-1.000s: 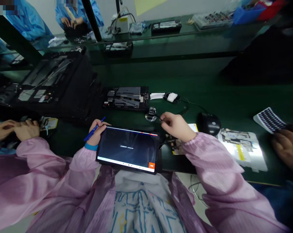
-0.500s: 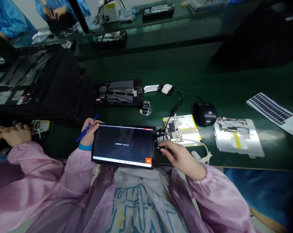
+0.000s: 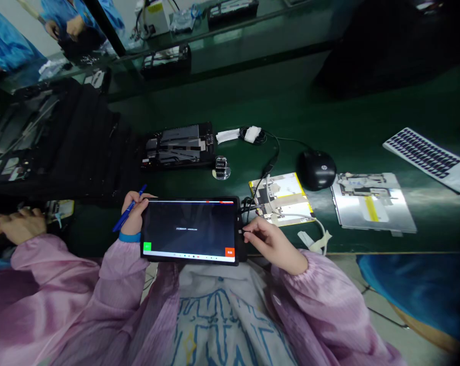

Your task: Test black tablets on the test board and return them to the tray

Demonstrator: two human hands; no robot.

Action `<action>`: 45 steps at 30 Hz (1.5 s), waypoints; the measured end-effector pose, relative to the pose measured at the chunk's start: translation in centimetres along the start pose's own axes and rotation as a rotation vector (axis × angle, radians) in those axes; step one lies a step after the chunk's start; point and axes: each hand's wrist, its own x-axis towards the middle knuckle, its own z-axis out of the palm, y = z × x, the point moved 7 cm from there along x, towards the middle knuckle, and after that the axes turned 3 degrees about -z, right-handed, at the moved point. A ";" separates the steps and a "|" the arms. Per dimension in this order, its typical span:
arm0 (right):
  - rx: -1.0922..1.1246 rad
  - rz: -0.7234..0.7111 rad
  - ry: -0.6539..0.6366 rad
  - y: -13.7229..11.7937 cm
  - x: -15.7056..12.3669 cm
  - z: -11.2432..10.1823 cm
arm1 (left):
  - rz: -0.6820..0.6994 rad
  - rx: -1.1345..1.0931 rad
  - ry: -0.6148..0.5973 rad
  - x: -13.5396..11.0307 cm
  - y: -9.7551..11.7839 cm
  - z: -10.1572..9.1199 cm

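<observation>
My left hand grips the left edge of a tablet, with the thumb over its front. A blue pen is tucked between the fingers of that hand. The tablet's dark screen is lit, showing a line of small text, a green box at lower left and a red box at lower right. At the tablet's right edge my right hand pinches a small dark plug between thumb and fingertips. Whether the plug is seated cannot be seen. Just above it, dark cables meet the same edge.
Behind the tablet lie an opened device and a small counter. To the right are a yellow-edged panel, a mouse, a metal panel and a label sheet. Stacked black devices and a co-worker's hands are at left.
My right hand has brought the plug left, up against the tablet's edge. A green box has appeared at the screen's lower left. The whole view has shifted slightly.
</observation>
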 end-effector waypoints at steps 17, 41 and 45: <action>-0.046 -0.006 0.010 -0.1 0.5 0.3 | 0.012 -0.004 0.008 0.0 -0.3 -0.2; -0.271 -0.004 -0.037 0.1 0.1 0.8 | 0.019 -0.007 -0.057 -0.8 -0.6 0.0; -0.247 0.006 -0.085 0.1 0.0 0.9 | -0.014 -0.057 -0.077 -0.8 -1.0 -0.1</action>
